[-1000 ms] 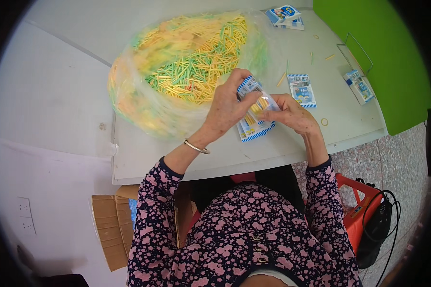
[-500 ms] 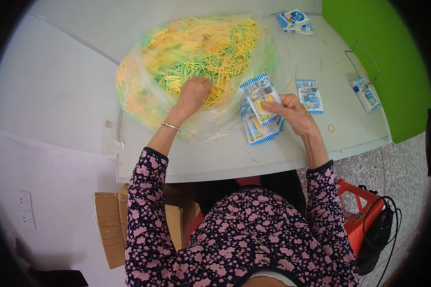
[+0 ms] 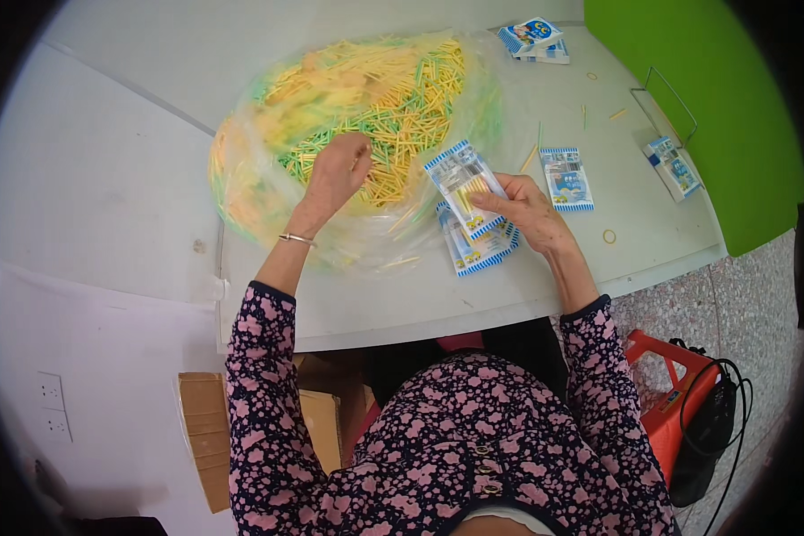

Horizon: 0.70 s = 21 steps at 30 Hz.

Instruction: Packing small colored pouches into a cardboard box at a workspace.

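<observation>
A big clear plastic bag [image 3: 241,170] lies open on the table, heaped with thin yellow and green sticks [image 3: 411,116]. Over the near left part of the heap is my left hand [image 3: 338,168], its fingers curled together; whatever they may hold is hidden. My right hand [image 3: 531,214] grips a blue-and-white packet [image 3: 460,183] between thumb and fingers, and yellow sticks show through its window. Beneath it, more packets of the same kind [image 3: 481,259] lie overlapping on the table. Just right of my right hand rests another packet [image 3: 567,183], flat.
Several packets [image 3: 531,36] are stacked at the far right. A bundle of packets [image 3: 674,170] lies by a wire handle [image 3: 670,103] near the green panel [image 3: 732,134]. Loose sticks [image 3: 529,159] and rubber bands [image 3: 609,237] are scattered about. A red stool [image 3: 661,402] stands below.
My left hand has lifted slightly out of the sticks and turned, fingers still curled. My right hand keeps its hold on the packet. The whole view has shifted a little.
</observation>
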Motion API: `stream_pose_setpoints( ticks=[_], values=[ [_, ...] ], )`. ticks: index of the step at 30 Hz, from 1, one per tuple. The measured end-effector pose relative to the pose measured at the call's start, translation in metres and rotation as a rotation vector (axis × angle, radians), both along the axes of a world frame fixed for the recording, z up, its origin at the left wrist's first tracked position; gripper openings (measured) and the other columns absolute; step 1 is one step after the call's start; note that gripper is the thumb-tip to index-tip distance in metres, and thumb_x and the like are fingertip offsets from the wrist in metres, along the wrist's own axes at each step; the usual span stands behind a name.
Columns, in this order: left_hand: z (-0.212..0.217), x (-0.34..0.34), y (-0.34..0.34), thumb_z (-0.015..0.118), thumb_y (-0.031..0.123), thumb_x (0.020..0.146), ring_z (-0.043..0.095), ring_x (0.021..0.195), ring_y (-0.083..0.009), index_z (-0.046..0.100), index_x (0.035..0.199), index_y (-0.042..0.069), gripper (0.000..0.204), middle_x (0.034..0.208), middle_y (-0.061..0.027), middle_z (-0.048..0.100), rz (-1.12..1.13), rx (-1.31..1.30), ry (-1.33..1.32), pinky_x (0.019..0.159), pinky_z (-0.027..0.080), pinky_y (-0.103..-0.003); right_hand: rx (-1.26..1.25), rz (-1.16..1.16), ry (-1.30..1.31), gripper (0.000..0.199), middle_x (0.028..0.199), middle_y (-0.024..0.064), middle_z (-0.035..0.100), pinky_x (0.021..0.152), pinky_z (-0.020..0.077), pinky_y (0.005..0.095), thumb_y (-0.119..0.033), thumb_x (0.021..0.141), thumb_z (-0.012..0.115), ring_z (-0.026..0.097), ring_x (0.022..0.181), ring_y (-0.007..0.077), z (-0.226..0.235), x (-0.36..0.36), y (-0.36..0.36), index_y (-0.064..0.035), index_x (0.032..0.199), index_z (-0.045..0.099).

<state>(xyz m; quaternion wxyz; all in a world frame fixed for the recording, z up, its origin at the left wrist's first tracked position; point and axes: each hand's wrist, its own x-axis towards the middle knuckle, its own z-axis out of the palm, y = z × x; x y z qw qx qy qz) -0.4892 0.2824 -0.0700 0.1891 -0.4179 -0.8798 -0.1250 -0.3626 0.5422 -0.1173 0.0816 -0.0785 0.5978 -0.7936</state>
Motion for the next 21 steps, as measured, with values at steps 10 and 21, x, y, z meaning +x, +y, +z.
stream_pose_setpoints(
  ticks=[10,21],
  values=[
    [0.037,0.062,0.065,0.058,0.001,0.084,0.061,0.078,-0.0127,0.050,0.099,0.000,0.016,0.083,-0.0063,0.062,-0.154,1.125,-0.742,0.071,0.050,-0.024,-0.017,0.099,-0.067,0.026,0.088,0.0003,0.066,0.068,0.0445,0.0180,-0.021,0.084,0.064,0.057,0.075,0.0034,0.000,0.003,-0.002,-0.0015,0.101,0.065],
    [-0.003,0.077,0.075,0.059,0.007,0.086,0.057,0.081,-0.0100,0.061,0.098,0.000,0.014,0.088,-0.0030,0.063,-0.132,0.746,-0.618,0.076,0.045,-0.022,-0.051,0.133,-0.084,0.029,0.089,0.0018,0.066,0.069,0.0457,0.0184,-0.018,0.084,0.065,0.057,0.077,0.0043,0.002,0.005,-0.001,-0.0003,0.106,0.062]
  ],
)
